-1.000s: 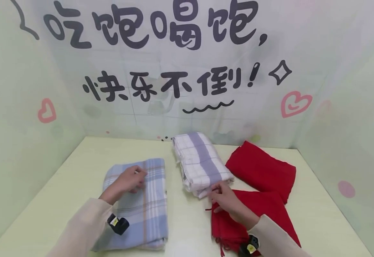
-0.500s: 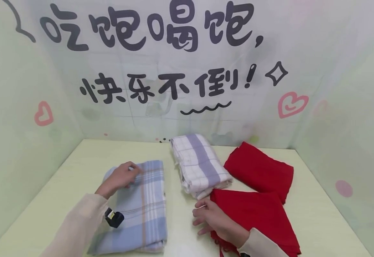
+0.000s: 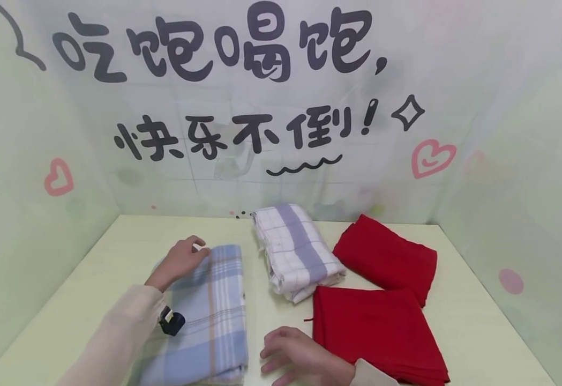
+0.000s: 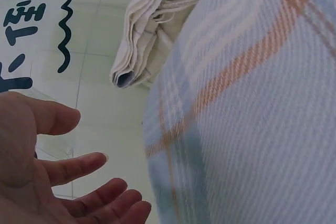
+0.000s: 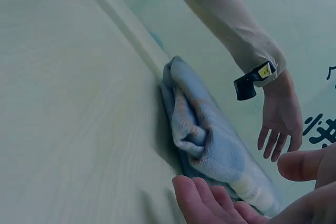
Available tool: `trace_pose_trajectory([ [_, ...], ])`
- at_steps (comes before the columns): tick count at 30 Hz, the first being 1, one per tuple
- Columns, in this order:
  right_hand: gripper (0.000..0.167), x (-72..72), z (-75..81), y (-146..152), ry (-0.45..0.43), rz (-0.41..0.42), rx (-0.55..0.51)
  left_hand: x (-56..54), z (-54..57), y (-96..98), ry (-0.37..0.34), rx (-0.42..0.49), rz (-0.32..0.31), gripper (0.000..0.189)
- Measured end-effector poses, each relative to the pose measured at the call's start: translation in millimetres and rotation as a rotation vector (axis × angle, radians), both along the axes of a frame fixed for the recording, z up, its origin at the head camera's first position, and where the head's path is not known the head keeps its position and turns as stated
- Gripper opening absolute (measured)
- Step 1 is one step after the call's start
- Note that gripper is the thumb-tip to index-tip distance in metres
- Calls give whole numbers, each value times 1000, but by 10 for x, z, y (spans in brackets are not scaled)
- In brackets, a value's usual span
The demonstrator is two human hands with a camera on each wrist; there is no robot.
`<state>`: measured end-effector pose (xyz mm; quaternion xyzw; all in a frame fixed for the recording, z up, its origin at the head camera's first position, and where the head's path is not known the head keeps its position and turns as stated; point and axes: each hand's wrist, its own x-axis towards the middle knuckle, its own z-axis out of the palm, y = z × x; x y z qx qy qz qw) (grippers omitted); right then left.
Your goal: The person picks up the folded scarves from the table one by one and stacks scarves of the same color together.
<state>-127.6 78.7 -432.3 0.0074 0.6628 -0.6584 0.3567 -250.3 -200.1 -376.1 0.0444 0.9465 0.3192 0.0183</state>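
A folded blue plaid scarf [image 3: 203, 327] lies at the left of the table. Over its far left corner is my left hand [image 3: 179, 261], fingers loosely bent and holding nothing; the left wrist view shows this hand [image 4: 68, 171] with its fingers spread beside the fabric. My right hand [image 3: 305, 356] hovers between the blue scarf and a folded red cloth [image 3: 377, 332], fingers relaxed. In the right wrist view, the thumb and fingertips of my right hand [image 5: 236, 198] stand apart in front of the blue scarf's rolled folds [image 5: 205, 129].
A folded white checked scarf [image 3: 297, 249] with a purple stripe lies at the back middle, loose fringe at its edge. A second red cloth [image 3: 387, 257] is at the back right. Printed walls [image 3: 281, 187] enclose the pale table [image 3: 68, 316] on three sides.
My right hand has moved from the red cloth's near-left corner toward me and left, uncovering that corner. The left hand has shifted slightly up and left over the blue scarf.
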Motion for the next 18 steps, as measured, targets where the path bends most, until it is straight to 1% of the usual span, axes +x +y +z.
trace_pose_trajectory([
  [4, 36, 39, 3, -22, -113, 39, -24, -49, -57, -38, 28, -6, 2, 50],
  [7, 41, 79, 1, -64, -190, 50, -48, -98, -98, -77, 32, -48, 13, 56],
  [9, 44, 115, -20, -101, -190, 54, -70, -136, -122, -105, 26, -85, 24, 59],
  [12, 51, 172, -63, -155, -167, 45, -84, -190, -168, -152, 12, -147, 28, 63],
  [14, 57, 207, -98, -189, -158, 17, -96, -218, -209, -189, -8, -184, 17, 67],
  [18, 64, 276, -165, -264, -198, -68, -130, -240, -302, -263, -75, -258, -15, 80],
])
